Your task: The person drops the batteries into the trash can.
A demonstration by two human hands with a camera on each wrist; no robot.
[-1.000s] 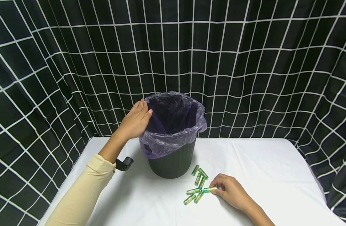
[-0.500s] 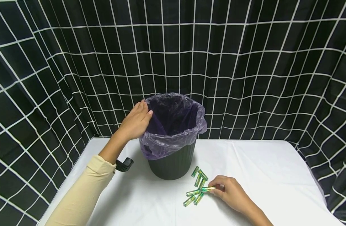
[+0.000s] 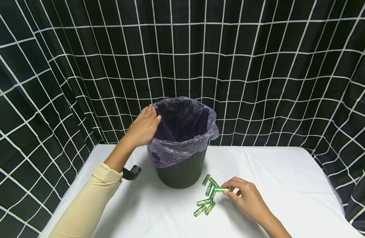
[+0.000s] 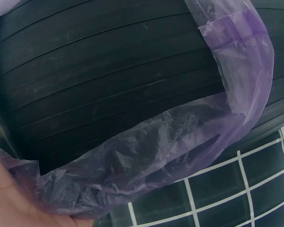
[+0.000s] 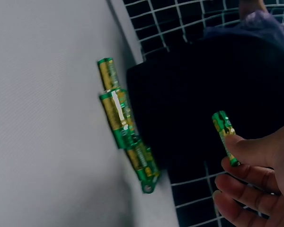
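My left hand [image 3: 144, 125] grips the left rim of a dark ribbed trash bin [image 3: 182, 173], its thumb over the rim's inner side. A purple plastic liner [image 3: 177, 153] is folded over the rim; in the left wrist view, its loose hem hangs down the outside of the bin. My right hand [image 3: 243, 196] pinches a green and gold battery [image 3: 221, 189] between thumb and fingers, just above the table. In the right wrist view, one end of this battery [image 5: 222, 123] sticks up past the thumb. Beside it several matching batteries [image 3: 204, 202] lie loosely scattered.
The bin stands on a white-covered table [image 3: 259, 165], with the loose batteries in front of its right side. A black curtain [image 3: 230, 66] with a white grid encloses the back and sides. A black strap-like piece [image 3: 131, 172] juts from the left wrist.
My right hand has lifted the pinched battery slightly off the group and away from the table. My left hand stays on the bin's rim.
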